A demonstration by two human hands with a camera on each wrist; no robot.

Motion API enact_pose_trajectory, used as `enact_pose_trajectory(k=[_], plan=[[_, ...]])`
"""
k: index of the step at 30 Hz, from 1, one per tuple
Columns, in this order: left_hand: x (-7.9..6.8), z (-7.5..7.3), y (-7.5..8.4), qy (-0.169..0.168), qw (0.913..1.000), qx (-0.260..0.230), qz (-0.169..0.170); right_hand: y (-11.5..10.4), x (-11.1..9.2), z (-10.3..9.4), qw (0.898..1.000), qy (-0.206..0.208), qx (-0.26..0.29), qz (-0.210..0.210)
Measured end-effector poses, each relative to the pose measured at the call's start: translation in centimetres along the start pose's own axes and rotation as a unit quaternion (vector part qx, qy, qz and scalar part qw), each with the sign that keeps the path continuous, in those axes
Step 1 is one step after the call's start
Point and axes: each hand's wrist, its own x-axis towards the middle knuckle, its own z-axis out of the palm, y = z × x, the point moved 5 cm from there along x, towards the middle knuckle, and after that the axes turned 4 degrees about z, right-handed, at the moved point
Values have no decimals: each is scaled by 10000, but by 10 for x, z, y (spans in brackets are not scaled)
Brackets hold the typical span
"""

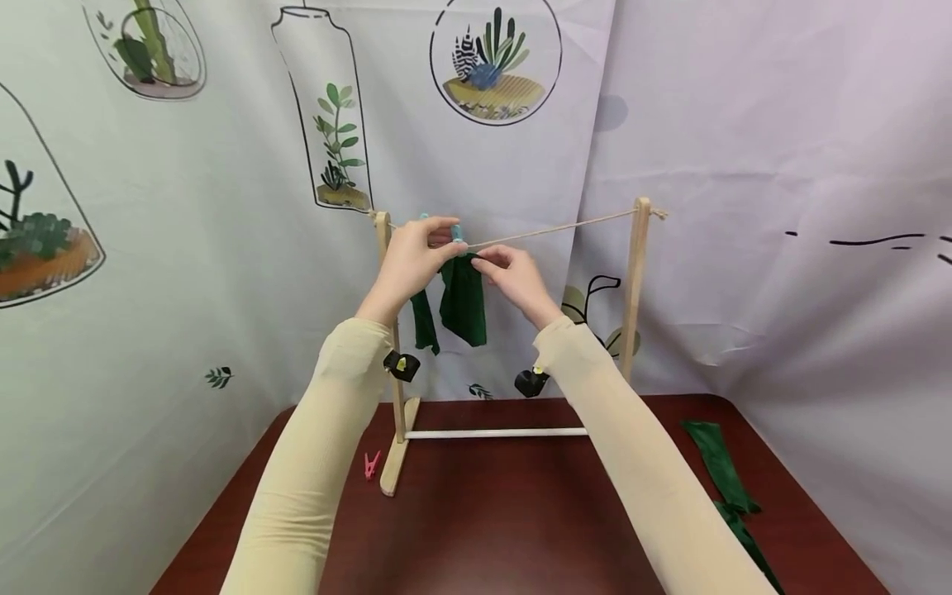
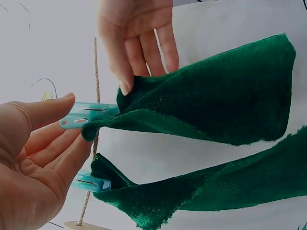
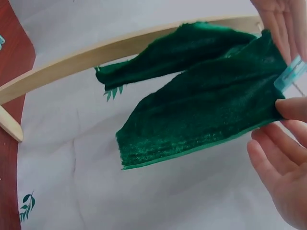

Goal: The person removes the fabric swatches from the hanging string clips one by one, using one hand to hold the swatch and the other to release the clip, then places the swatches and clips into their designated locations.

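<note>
A green velvety cloth (image 2: 220,96) hangs from the cord (image 1: 554,229), with a light-blue clothespin (image 2: 98,111) at its top edge. My left hand (image 1: 415,258) holds this clothespin between thumb and fingers. On the cloth's other top corner, my right hand (image 1: 518,277) pinches the fabric between thumb and fingers, as the right wrist view also shows. Just left of it hangs a second green cloth (image 1: 424,322), fixed by another light-blue clothespin (image 2: 91,182). Both cloths dangle below the cord, their upper edges bunched at the pins.
Wooden posts (image 1: 635,289) carry the cord, and a white rod (image 1: 494,433) joins them low down. A pink clothespin (image 1: 372,465) lies by the left foot (image 1: 400,450). More green cloth (image 1: 720,463) lies at the right of the dark red table (image 1: 476,521). Printed curtains (image 1: 223,207) stand behind.
</note>
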Motion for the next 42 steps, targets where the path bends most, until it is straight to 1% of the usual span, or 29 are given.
enact_pose_trajectory(k=[5, 10, 14, 16, 18, 24, 28, 34, 39, 42], plan=[[0, -2, 2, 144, 9999, 30, 45, -5, -4, -2, 9998, 167, 136, 14], [-1, -3, 5, 285, 9995, 117, 70, -7, -8, -1, 9978, 286, 592, 128], [-5, -9, 9, 572, 9978, 270, 180, -9, -12, 2, 9931, 358, 1107, 132], [-6, -13, 12, 779, 9961, 314, 282, -11, -14, 3, 9912, 375, 1269, 87], [-7, -16, 15, 951, 9942, 314, 392, -13, -14, 4, 9906, 387, 1312, 16], [-7, -18, 27, 1195, 9902, 236, 678, -19, -22, -6, 9923, 511, 1120, -169], [-12, -19, 30, 1362, 9877, 54, 772, -21, -33, -15, 9939, 440, 967, -283], [-24, -32, 35, 1628, 9828, -155, 854, -19, -50, -30, 9955, 279, 836, -342], [-33, -44, 41, 1713, 9805, -246, 928, -20, -65, -52, 9967, 340, 653, -344], [-41, -50, 40, 1711, 9802, -227, 967, -22, -75, -67, 9968, 446, 527, -409]])
